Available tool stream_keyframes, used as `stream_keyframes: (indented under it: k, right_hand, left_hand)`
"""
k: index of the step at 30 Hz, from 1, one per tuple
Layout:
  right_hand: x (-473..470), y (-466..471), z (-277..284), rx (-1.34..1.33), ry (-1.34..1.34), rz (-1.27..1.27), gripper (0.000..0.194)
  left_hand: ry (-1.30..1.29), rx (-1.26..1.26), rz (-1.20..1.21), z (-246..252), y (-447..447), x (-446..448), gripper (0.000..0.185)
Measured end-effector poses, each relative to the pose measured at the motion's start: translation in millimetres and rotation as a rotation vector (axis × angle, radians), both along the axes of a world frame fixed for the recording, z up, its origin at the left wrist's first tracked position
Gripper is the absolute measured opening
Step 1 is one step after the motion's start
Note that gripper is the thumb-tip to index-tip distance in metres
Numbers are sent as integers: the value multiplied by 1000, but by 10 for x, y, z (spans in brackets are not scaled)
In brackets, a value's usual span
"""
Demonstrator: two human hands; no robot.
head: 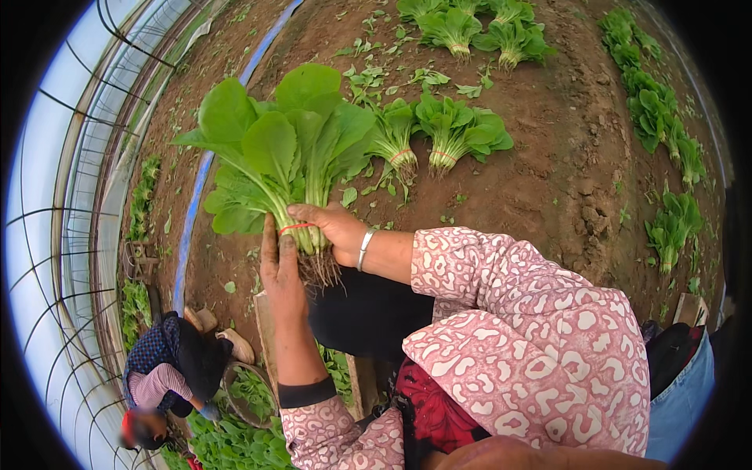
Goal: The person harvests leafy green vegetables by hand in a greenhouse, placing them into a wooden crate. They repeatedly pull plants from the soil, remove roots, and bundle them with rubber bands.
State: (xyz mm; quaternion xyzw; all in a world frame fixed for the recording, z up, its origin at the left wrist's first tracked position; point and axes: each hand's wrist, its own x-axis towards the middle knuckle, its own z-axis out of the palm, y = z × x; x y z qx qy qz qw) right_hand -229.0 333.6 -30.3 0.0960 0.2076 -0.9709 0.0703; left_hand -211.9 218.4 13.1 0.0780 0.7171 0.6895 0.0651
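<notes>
A large bunch of leafy greens [288,147] is held up before me, its leaves pointing up and its soil-covered roots [320,270] hanging down. A red band [296,228] circles the pale stems. My left hand [285,264] presses its fingers against the near left side of the stems, just at the band. From the right, my right hand [332,229] grips the stems, thumb across the front and a silver bangle on the wrist. Beyond the held bunch, red-banded bunches [461,132] lie on the brown soil, leaves away from me and roots towards me.
More banded bunches [452,32] lie farther off, with a row of greens [652,106] along the right. A blue strip [197,194] crosses the ground at left. A co-worker [170,364] bends near a basket [235,399] at lower left. The greenhouse wall [70,176] curves behind.
</notes>
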Motion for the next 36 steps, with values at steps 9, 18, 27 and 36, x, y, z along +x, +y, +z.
stream_keyframes:
  k: [9, 18, 27, 36]
  right_hand:
    - [189, 1262, -350, 73, -210, -370, 24]
    - [805, 3116, -1300, 1049, -478, -1281, 108]
    - [1418, 2692, -2199, 1249, -1592, -597, 123]
    - [1690, 2626, -2676, 1530, -1287, -735, 129]
  left_hand:
    - [20, -59, -319, -619, 530, -350, 58]
    - [94, -309, -318, -356, -211, -121, 47]
    - [63, -383, -354, -64, -269, 209, 40]
    - [88, -398, -114, 93, -535, 135, 38]
